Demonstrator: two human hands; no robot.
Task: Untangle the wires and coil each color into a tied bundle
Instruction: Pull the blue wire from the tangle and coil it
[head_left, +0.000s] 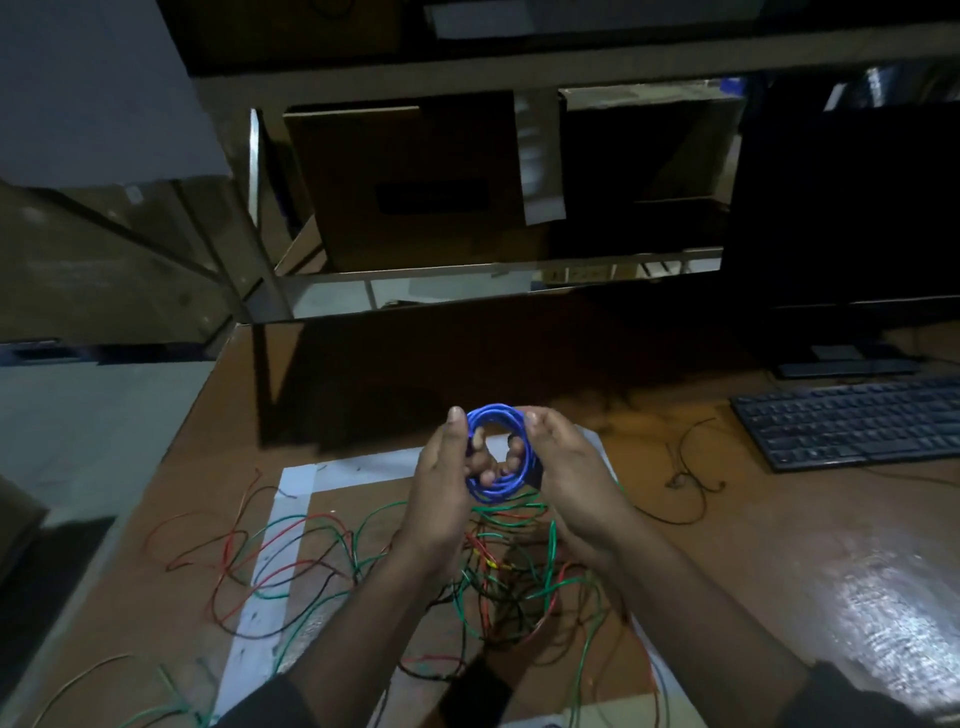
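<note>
left hand (441, 483) fingers curled through blue coil (497, 452), gripping its left side | right hand (566, 478) gripping its right side | coil held above desk (753, 545) | red/green/black tangle (498, 577) on desk beneath hands | keyboard (852, 421) far right

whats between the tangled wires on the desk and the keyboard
In the head view, a thin dark wire lies looped on the bare brown desk between the tangled wires and the keyboard; nothing else shows there.
</note>
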